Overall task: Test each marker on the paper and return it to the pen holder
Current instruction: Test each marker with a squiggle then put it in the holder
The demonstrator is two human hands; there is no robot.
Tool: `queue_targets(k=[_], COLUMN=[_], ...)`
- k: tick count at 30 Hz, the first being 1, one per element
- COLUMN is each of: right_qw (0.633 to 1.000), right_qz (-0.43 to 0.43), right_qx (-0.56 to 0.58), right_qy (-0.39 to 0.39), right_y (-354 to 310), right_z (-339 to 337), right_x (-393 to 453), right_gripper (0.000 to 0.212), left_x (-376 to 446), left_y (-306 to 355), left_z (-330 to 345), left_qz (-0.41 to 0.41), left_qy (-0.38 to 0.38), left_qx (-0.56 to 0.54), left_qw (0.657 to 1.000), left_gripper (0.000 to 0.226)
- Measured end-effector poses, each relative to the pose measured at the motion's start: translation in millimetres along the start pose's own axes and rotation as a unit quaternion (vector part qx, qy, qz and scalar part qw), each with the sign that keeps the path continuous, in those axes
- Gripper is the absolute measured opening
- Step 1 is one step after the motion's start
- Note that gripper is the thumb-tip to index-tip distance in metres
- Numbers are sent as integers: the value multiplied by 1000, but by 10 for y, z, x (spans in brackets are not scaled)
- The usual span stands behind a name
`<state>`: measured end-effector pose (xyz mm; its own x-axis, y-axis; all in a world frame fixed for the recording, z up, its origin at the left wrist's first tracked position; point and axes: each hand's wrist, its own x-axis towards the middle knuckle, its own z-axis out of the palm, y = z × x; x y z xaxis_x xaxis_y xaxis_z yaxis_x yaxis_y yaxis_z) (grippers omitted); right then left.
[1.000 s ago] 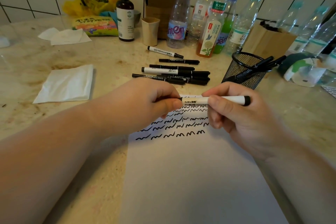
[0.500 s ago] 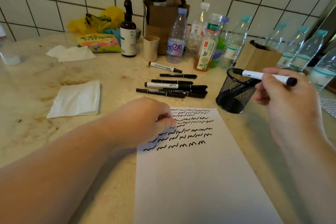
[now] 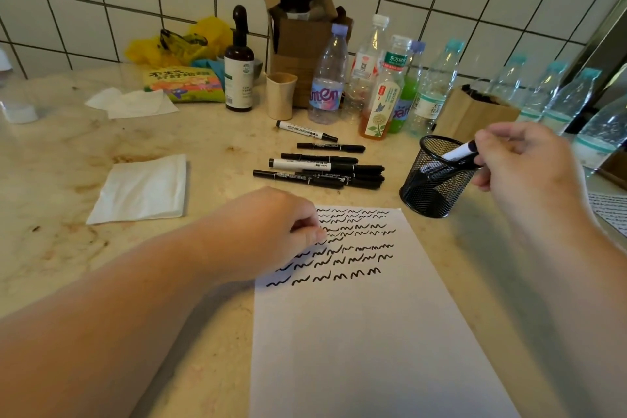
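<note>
A white sheet of paper lies on the counter, its top part covered with black squiggles. My left hand rests on the sheet's upper left corner with curled fingers, holding nothing. My right hand grips a white marker with a black cap, tilted, its lower end inside the black mesh pen holder, which holds other dark markers. Several black and white markers lie in a loose row behind the paper.
A folded white tissue lies at the left. Along the tiled wall stand several plastic bottles, a brown pump bottle, a beige cup, a cardboard box and a snack bag. Another written sheet is at the right edge.
My right hand carried the capped white marker from above the paper over to the pen holder and lowered its end inside. My left hand let go of the marker and settled on the paper.
</note>
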<state>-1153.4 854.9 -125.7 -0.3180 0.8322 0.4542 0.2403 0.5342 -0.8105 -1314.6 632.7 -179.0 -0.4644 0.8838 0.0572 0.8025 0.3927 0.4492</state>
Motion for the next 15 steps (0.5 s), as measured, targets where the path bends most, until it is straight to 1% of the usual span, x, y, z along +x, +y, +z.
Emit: queue_targets(k=[3,5,6,7,8,10,11,13,15], right_qw=[1000,999,998,995,987,955,940,920,907], right_qz=[-20,-48,-62,-76,-89,-104,-110,-133,-149], right_qx=[3,-11,-20,-47,-89,-166,-188,-211,-222], right_qy=[13,18,-1,-42,-102,-222,-262,-302,-325], right_y=[-18,-46,-52,-66,-76,-68,-71,-76,-97], right_z=[32,98,156,230,310,491,585,759,930], right_x=[-66,-174,-219,-262,-298,-331,-334,-300,-247], right_gripper=[27,18,14,8,5,8,8,6,15], left_x=[7,12,14,15,17,18,18,23,29], left_y=[-6,-11,-14,-20,-22,-15,-11,-2,6], left_z=[-6,-6,-3,2,5,5,3,-2,-8], left_qz=[-3,-3,-2,-1,-1,-3,-4,-5,-5], left_qy=[5,4,2,-1,-3,-10,-14,-19,-22], left_qx=[-3,-3,-2,0,1,4,6,12,20], left_qw=[1000,1000,1000,1000,1000,1000,1000,1000,1000], left_gripper=[23,23,24,24,24,23,23,24,24])
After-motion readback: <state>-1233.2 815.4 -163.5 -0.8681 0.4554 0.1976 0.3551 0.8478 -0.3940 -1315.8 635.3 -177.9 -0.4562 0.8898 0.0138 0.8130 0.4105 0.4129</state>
